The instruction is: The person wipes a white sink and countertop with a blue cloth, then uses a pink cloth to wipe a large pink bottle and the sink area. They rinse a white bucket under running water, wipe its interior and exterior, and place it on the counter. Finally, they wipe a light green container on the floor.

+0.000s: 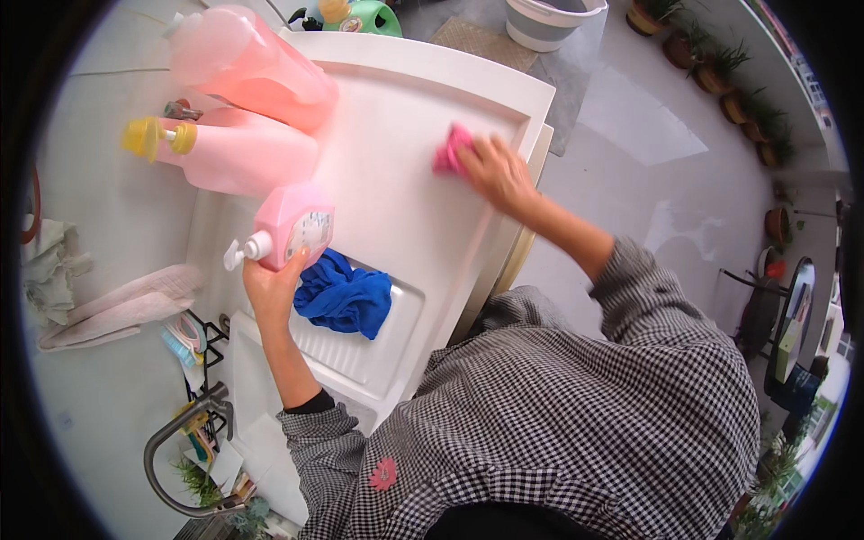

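Note:
My left hand (271, 287) grips a pink pump bottle (294, 226) with a white pump head and a label bearing writing. In my right hand (498, 172) is a bunched pink cloth (453, 151), pressed to the white countertop (398, 135) near its right side; hand and cloth are slightly blurred. Below the held bottle, a crumpled blue cloth (347, 293) lies on the ribbed washboard (344, 356). A pink bottle with a yellow pump (250, 152) and a larger clear container of pink liquid (270, 74) stand at the counter's left side.
A curved metal faucet (152, 459) rises by the white sink basin (263, 432) at lower left. Light cloths (128, 304) hang on the wall. Past the counter's raised rim are a green bottle (371, 19) and a grey-and-white bucket (553, 23). Potted plants (712, 71) line the far wall.

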Available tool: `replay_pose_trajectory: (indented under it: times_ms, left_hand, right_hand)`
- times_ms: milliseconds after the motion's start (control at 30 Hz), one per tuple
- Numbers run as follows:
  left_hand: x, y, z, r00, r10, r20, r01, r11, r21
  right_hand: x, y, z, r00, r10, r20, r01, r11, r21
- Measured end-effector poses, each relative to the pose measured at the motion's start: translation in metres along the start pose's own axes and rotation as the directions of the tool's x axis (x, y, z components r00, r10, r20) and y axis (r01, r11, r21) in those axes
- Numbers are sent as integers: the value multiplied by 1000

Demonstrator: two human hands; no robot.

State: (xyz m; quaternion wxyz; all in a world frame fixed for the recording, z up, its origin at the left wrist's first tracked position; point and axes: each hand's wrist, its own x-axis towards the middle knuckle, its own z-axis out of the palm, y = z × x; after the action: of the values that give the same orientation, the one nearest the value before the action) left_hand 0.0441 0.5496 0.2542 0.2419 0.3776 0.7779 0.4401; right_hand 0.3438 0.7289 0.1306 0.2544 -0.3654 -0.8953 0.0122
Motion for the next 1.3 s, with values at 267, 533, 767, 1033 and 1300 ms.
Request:
replay_pose_trajectory:
  times_ms: [267,533,767,1033,1300]
  left_hand:
    - [11,2,22,998,61,5,-61,998,-20]
    - [65,17,64,983,181,-31,-161,931,329]
    - [93,4,91,916,400,-24,-320,765,559]
    - [61,-5,81,921,385,-55,-345,875,341]
    - [-71,-56,32,955,-15,296,-207,682,702]
  right_hand:
    - [89,-6,3,903,-387,-186,425,867,262]
    - [62,66,5,934,-346,94,355,926,-125]
    - [112,125,-78,957,-122,263,44,958,283]
    - [176,68,52,916,-400,-32,401,908,120]
    - [43,39,21,992,-77,-97,92,984,155]
